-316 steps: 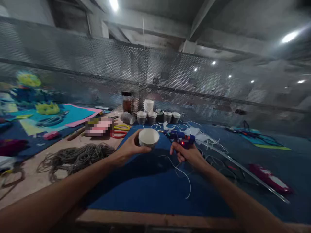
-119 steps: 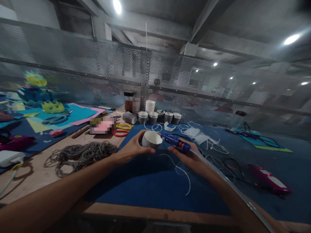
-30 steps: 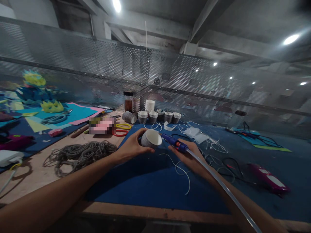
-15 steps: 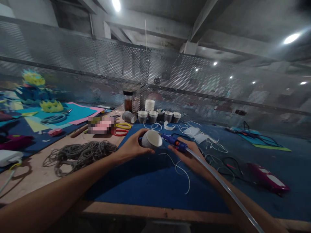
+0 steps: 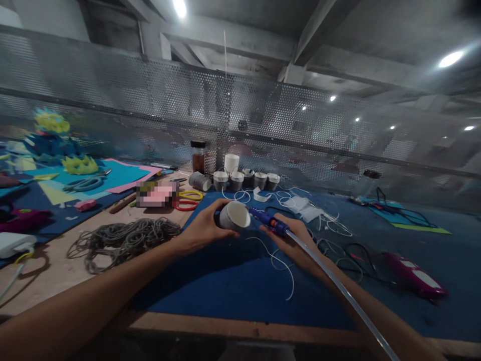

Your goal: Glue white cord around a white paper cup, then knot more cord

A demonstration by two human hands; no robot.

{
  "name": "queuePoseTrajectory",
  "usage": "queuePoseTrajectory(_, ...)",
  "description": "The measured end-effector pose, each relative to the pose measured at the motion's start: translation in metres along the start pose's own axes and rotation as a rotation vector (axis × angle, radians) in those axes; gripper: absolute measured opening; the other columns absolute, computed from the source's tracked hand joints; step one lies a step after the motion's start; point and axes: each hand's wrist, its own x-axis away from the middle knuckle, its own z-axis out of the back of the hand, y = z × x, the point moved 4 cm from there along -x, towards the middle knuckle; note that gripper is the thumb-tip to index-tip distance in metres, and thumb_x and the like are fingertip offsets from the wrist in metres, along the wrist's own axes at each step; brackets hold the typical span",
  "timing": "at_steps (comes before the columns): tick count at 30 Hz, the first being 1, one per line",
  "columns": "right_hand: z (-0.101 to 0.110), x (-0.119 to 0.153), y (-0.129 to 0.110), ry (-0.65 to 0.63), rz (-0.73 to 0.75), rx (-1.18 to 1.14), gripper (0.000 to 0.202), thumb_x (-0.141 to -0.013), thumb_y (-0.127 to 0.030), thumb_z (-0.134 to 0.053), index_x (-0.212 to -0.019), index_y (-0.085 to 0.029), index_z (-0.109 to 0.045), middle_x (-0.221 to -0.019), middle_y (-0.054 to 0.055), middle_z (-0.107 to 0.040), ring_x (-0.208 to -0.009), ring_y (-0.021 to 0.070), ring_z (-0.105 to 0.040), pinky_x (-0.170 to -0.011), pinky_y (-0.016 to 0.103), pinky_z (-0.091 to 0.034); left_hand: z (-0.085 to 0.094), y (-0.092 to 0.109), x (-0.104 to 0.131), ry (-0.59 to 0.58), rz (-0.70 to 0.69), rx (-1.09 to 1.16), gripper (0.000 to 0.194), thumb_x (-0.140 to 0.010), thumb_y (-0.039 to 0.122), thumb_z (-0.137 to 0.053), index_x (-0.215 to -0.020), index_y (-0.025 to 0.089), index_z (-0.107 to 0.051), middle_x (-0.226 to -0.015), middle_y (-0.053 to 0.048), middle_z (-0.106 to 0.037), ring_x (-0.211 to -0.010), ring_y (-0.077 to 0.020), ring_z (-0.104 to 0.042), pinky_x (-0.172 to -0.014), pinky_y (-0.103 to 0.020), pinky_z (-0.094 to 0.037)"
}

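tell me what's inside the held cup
Only pale inner wall shows in the cup; its bottom can't be made out, and the left hand covers part of its outside.

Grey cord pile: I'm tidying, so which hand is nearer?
Left: the left hand is right of the grey cord pile; the right hand, holding the glue gun, is farther right.

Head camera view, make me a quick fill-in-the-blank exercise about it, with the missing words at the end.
1. The left hand holds a tilted cup whose inside is ____.
2. The right hand holds a glue gun with a mostly ____ body.
3. Next to the red handle loop lies a ____ one.
4. The tangled gray cord lies on the picture's ____ side.
Missing words: white; blue; yellow; left.
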Motion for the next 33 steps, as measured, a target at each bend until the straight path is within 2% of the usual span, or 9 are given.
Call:
queuePoseTrajectory(14,-0.001,0.0,0.0,0.001,0.03,0.019,0.029,-0.09,-0.039,-0.06,-0.073,-0.021,-0.045,-0.068,-0.002,-0.05,-0.06,0.0133,-0.048,-0.056,0.024,-0.034,0.003,0.003,0.0,0.037,-0.027,-0.036,0.072,-0.058,0.036,-0.084,-0.121,0.02,-0.053,-0.118,-0.008,-0.063,-0.111,-0.0279,-0.06,-0.1,-0.044,-0.046)
queuePoseTrajectory(22,-0.001,-0.001,-0.001,0.038,0.026,0.045,0.036,-0.089,-0.049,-0.056,-0.069,-0.022,-0.045,-0.063,-0.001,-0.049,-0.057,0.0141,-0.048,-0.054,0.025,-0.035,0.002,0.003,-0.001,0.041,-0.026,-0.017,0.07,-0.058,0.033,-0.084,-0.12,0.02,-0.053,-0.118,-0.008,-0.063,-0.111,-0.0274,-0.06,-0.101,-0.047,-0.046)
queuePoseTrajectory(28,-0.002,0.0,0.001,0.024,-0.004,0.077,0.033,-0.089,-0.045,-0.058,-0.069,-0.022,-0.046,-0.062,-0.001,-0.049,-0.057,0.0146,-0.048,-0.054,0.025,-0.035,0.004,0.01,0.001,0.047,-0.049,-0.054,0.07,-0.06,0.036,-0.083,-0.121,0.019,-0.053,-0.118,-0.008,-0.063,-0.113,-0.0267,-0.059,-0.101,-0.043,-0.045)
queuePoseTrajectory(33,-0.002,0.0,0.003,0.024,0.002,0.051,0.03,-0.088,-0.042,-0.06,-0.07,-0.022,-0.047,-0.061,-0.002,-0.05,-0.056,0.0143,-0.048,-0.054,0.025,-0.035,0.005,0.007,0.0,0.043,-0.068,-0.063,0.07,-0.06,0.035,-0.084,-0.121,0.019,-0.052,-0.118,-0.008,-0.062,-0.111,-0.0254,-0.059,-0.1,-0.041,-0.046)
